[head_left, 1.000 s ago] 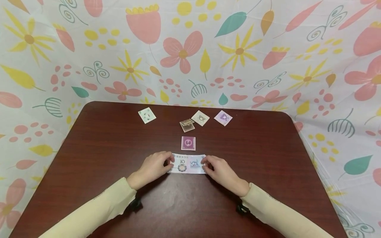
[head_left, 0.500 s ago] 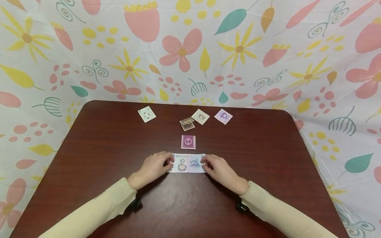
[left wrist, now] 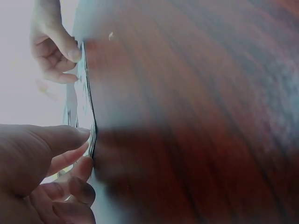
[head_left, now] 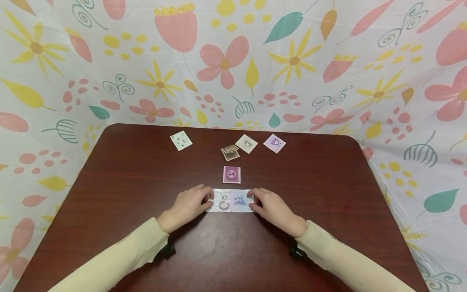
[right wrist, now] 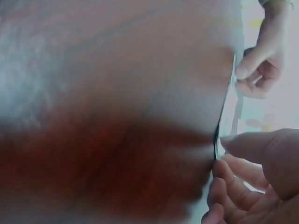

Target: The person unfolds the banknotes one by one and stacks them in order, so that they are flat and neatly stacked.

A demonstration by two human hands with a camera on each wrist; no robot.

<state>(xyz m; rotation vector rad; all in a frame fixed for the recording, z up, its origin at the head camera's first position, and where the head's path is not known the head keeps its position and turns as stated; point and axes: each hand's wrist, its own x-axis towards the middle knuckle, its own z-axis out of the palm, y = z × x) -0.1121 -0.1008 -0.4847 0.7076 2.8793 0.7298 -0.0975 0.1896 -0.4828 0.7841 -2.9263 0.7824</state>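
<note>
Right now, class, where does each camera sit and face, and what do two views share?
Head: on the head, facing forward and down at the note and table; left hand, right hand and sleeves show.
Left wrist: on that wrist, facing the note; left hand near, right hand beyond.
Right wrist: on that wrist, facing the note; right hand near, left beyond.
Wrist views share the note, nearly edge-on.

Your tabletop (head_left: 124,178) is dark reddish-brown with rounded far corners and a glossy sheen toward the near edge. Along its far edge you have a pale green square (head_left: 181,140) on the left-corner side, a folded brown note (head_left: 230,153) just beside a cream square (head_left: 247,143), then a purple square (head_left: 275,143). Nearer you than these, midway between the side edges, lies a maroon square (head_left: 231,174).
</note>
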